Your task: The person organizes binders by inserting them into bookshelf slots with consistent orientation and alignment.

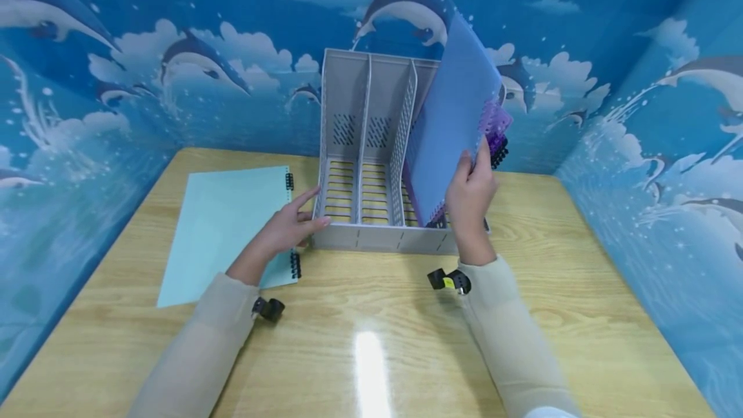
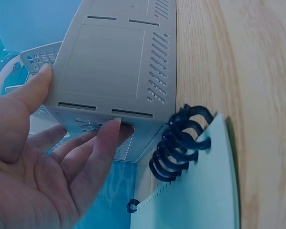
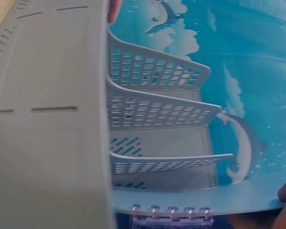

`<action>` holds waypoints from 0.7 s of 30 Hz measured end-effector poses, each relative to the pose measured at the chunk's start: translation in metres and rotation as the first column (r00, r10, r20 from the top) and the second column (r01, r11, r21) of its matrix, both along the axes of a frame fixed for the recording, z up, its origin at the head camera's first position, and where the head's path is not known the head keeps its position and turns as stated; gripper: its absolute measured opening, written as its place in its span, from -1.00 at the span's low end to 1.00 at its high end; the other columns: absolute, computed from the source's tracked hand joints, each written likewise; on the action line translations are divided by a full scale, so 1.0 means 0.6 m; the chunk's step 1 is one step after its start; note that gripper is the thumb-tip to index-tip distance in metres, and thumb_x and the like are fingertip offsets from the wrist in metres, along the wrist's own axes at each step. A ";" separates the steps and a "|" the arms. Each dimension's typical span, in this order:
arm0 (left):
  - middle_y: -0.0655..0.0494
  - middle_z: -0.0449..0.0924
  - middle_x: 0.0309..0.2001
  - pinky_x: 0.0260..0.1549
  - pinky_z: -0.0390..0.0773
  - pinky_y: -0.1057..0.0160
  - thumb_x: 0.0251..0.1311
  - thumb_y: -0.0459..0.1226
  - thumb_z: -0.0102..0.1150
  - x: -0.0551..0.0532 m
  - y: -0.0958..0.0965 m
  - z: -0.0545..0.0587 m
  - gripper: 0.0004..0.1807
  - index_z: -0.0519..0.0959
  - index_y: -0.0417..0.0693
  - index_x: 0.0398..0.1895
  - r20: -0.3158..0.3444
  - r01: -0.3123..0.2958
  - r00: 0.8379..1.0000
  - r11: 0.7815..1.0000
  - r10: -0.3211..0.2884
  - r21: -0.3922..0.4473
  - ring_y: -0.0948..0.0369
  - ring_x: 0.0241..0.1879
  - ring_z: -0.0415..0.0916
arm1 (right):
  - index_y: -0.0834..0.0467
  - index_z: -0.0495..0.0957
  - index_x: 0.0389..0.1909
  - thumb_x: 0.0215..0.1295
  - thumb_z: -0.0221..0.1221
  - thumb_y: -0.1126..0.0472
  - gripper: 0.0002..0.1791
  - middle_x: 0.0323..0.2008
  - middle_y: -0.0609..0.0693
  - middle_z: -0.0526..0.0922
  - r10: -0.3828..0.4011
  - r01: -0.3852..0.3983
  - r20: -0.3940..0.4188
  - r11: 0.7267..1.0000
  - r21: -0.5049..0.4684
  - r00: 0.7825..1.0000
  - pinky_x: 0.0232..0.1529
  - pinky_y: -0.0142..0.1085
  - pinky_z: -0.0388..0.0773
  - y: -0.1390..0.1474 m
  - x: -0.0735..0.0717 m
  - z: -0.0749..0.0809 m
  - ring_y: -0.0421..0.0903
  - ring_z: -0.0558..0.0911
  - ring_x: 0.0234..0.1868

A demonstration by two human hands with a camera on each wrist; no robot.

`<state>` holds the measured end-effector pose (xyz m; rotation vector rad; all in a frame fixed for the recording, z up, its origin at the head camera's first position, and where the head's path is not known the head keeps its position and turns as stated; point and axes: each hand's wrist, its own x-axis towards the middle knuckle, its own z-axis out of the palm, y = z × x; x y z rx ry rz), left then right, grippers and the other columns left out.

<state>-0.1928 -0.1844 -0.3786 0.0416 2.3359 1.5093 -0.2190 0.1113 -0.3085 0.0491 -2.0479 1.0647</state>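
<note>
A grey file organizer [image 1: 378,237] with upright perforated dividers stands on the table. My left hand [image 1: 286,229] holds its front left corner, thumb on the front edge and the other fingers against the side. My right hand [image 1: 473,199] grips a blue spiral notebook [image 1: 458,108] by its bound edge. This notebook stands tilted in the right part of the organizer, its top rising above the dividers. Purple and black ring bindings [image 1: 496,134] show behind it; what they belong to is mostly hidden. The right wrist view shows clear purple rings [image 3: 171,217] along the lower edge.
A pale green notebook [image 1: 232,224] with black rings lies flat on the wooden table [image 1: 360,315], left of the organizer and partly under the left forearm. A wall with dolphin pictures [image 1: 232,31] rises close behind, and another [image 1: 656,147] runs along the right.
</note>
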 end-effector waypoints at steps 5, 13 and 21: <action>-0.21 0.23 0.40 -0.07 0.60 -0.13 0.31 0.02 0.15 0.000 0.002 -0.002 -0.10 -0.17 0.36 0.56 -0.003 0.001 1.000 1.000 -0.001 0.006 -0.17 0.28 0.34 | 0.30 0.25 0.40 0.55 -0.14 0.20 -0.51 -0.77 0.01 0.29 0.008 -0.008 0.007 1.000 0.016 1.000 -0.76 -0.37 0.13 -0.006 -0.011 -0.022 -0.31 0.14 -0.83; -0.18 0.24 0.40 -0.08 0.62 -0.11 0.29 0.05 0.15 -0.001 0.003 -0.001 -0.09 -0.17 0.37 0.56 0.006 -0.007 1.000 1.000 0.007 0.001 -0.16 0.28 0.35 | 0.23 0.27 0.41 0.56 -0.16 0.18 -0.52 -0.74 0.13 0.40 -0.002 0.002 0.007 1.000 0.018 1.000 -0.74 -0.26 0.19 -0.011 -0.020 -0.040 -0.20 0.21 -0.82; -0.19 0.23 0.41 -0.06 0.61 -0.11 0.28 0.07 0.16 0.002 0.002 0.001 -0.07 -0.17 0.35 0.56 0.012 -0.014 1.000 1.000 0.014 -0.009 -0.17 0.27 0.35 | 0.31 0.25 0.40 0.56 -0.15 0.17 -0.51 -0.78 0.06 0.33 -0.019 0.019 0.022 1.000 -0.001 1.000 -0.74 -0.27 0.16 -0.023 -0.027 -0.054 -0.14 0.22 -0.81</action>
